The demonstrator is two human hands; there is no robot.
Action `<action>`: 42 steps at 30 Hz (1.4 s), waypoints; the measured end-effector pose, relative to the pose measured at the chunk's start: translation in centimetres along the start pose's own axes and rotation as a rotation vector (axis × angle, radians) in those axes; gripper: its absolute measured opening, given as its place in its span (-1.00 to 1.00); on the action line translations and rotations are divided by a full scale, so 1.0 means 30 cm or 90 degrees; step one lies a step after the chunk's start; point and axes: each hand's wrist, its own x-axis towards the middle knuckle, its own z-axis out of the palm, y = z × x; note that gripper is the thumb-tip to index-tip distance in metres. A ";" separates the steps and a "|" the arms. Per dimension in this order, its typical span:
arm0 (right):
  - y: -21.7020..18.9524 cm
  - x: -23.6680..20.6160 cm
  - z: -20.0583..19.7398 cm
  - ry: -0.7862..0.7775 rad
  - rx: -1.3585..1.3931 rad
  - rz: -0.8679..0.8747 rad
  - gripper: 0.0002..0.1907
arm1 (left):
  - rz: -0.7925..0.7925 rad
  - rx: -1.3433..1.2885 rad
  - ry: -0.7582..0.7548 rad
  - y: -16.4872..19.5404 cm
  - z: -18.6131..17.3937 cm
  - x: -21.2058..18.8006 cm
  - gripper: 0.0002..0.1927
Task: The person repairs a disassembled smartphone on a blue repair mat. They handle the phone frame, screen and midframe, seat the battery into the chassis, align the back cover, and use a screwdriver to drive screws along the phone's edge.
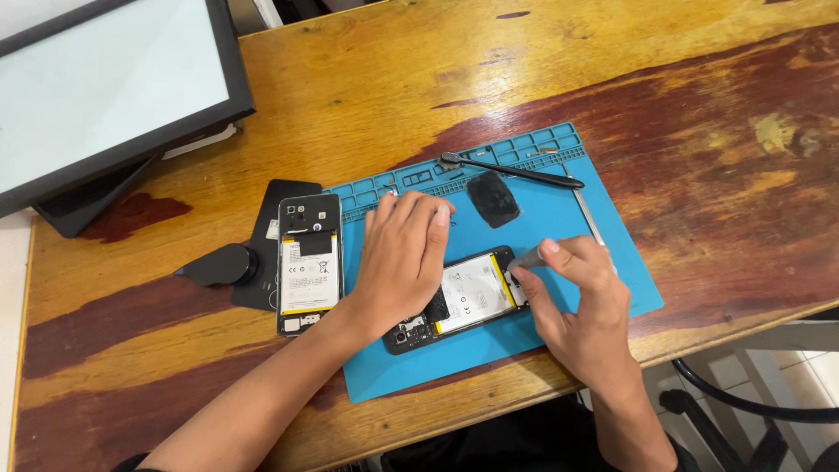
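An opened black phone [463, 297] with its white battery showing lies on the blue work mat [559, 218]. My left hand [400, 258] rests flat on the phone's left half, pressing it down. My right hand [577, 297] pinches a thin grey tool [527, 258] whose tip sits at the phone's right end, by the yellow battery edge. A second opened phone [308, 262] with a white battery lies left of the mat, beyond my left hand.
A black spudger-like tool [511, 169] and a dark oval piece [493, 198] lie on the mat's far part. A black back cover [275, 199] and a round black stand [223, 264] sit by the second phone. A framed screen [105, 87] leans at top left. The table edge is near me.
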 end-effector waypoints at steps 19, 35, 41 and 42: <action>0.037 -0.022 -0.023 -0.018 0.110 0.055 -0.33 | 0.020 0.140 -0.012 0.006 0.032 -0.006 -0.80; 0.059 -0.028 -0.043 0.020 0.105 0.013 -0.32 | 0.044 0.226 0.004 0.001 0.049 0.014 -0.93; 0.048 -0.046 -0.035 0.022 0.146 0.031 -0.33 | 0.063 0.232 -0.038 -0.022 0.034 0.015 -0.93; 0.044 -0.046 -0.032 0.023 0.143 0.031 -0.33 | 0.068 0.233 -0.042 -0.021 0.031 0.013 -0.93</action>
